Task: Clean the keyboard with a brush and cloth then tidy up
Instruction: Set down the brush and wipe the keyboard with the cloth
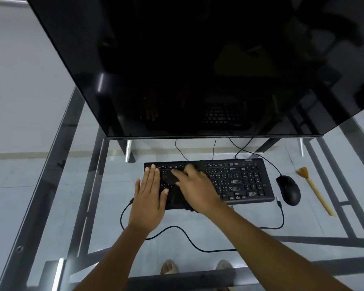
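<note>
I am leaning over a glass tabletop with both hands on the black Acer keyboard, which is lying in the middle of the tabletop, just in front of the dark monitor. My left hand is lying flat on the keyboard's left end, fingers straight and together, its grip released and pressing the keys without grasping anything. My right hand is bearing down on a dark cloth spread over the keyboard's left-centre keys; its fingers are splayed and blurred, so I am reading its grip as released, pressing the cloth rather than pinching it. A fold of the cloth is hanging past the keyboard's near edge, under my right wrist.

A black mouse is sitting just beside the keyboard's right end, and the brush, with a pale handle and orange-brown bristles, is lying untouched nearer the right edge of the tabletop, bristles pointing towards the far side. A black cable is looping across the glass near my forearms. My feet are showing through the glass near the tabletop's near edge.
</note>
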`<act>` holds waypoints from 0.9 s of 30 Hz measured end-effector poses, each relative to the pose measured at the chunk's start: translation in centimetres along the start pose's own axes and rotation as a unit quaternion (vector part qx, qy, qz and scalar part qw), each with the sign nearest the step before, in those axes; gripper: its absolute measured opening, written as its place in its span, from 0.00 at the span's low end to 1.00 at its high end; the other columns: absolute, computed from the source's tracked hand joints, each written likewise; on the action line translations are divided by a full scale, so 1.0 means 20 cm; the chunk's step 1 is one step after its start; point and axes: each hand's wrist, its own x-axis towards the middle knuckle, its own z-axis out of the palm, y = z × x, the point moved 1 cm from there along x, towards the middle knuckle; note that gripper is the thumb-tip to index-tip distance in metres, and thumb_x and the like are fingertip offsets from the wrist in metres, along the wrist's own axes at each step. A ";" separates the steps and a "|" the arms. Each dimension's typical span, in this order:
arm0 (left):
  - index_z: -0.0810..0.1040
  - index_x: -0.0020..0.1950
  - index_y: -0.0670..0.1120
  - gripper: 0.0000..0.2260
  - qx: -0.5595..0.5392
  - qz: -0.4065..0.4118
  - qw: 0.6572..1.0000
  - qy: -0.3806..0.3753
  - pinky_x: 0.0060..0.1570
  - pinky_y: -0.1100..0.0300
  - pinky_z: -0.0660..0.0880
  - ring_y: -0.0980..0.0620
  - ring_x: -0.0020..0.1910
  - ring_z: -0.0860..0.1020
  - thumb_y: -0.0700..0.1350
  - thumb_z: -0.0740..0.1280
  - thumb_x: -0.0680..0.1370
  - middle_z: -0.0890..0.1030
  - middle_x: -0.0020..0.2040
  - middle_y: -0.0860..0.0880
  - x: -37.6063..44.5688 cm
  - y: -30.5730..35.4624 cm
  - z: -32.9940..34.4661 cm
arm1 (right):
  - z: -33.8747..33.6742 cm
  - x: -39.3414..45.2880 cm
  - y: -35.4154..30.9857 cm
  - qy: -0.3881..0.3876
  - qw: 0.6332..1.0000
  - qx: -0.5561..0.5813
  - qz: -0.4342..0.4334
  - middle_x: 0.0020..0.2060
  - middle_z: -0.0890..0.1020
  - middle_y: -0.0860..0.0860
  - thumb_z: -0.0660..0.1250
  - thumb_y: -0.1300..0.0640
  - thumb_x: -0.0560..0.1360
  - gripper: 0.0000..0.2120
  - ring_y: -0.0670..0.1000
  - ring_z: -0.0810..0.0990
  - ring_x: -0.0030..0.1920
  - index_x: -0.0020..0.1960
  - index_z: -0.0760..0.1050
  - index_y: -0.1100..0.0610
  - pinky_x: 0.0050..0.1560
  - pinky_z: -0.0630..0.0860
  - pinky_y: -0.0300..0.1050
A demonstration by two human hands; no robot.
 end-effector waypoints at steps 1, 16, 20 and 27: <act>0.48 0.78 0.46 0.27 0.001 0.002 1.000 -0.001 0.75 0.46 0.49 0.54 0.77 0.43 0.56 0.46 0.82 0.49 0.79 0.50 0.00 0.00 0.00 | -0.01 0.02 0.05 0.006 0.999 0.009 0.045 0.49 0.78 0.57 0.69 0.56 0.75 0.19 0.59 0.80 0.40 0.65 0.75 0.54 0.43 0.81 0.51; 0.50 0.78 0.46 0.27 0.045 0.002 0.999 -0.010 0.75 0.47 0.47 0.55 0.77 0.43 0.57 0.44 0.81 0.49 0.79 0.51 -0.01 -0.02 -0.01 | -0.03 -0.10 0.03 -0.063 0.994 0.085 -0.006 0.54 0.74 0.55 0.65 0.55 0.78 0.20 0.57 0.79 0.46 0.69 0.71 0.53 0.50 0.80 0.52; 0.49 0.78 0.47 0.27 0.043 0.006 0.999 -0.016 0.75 0.48 0.46 0.56 0.77 0.41 0.57 0.44 0.81 0.48 0.79 0.52 0.00 -0.02 -0.01 | -0.06 -0.08 0.16 -0.021 0.988 0.106 0.109 0.56 0.73 0.53 0.65 0.56 0.78 0.19 0.54 0.80 0.47 0.68 0.72 0.52 0.52 0.80 0.51; 0.48 0.78 0.47 0.28 0.044 0.007 0.999 -0.024 0.75 0.48 0.45 0.56 0.77 0.41 0.58 0.44 0.81 0.47 0.79 0.52 0.00 -0.03 -0.01 | -0.12 -0.14 0.22 -0.083 0.989 0.116 0.045 0.49 0.72 0.47 0.67 0.59 0.77 0.18 0.46 0.74 0.46 0.65 0.76 0.49 0.52 0.77 0.40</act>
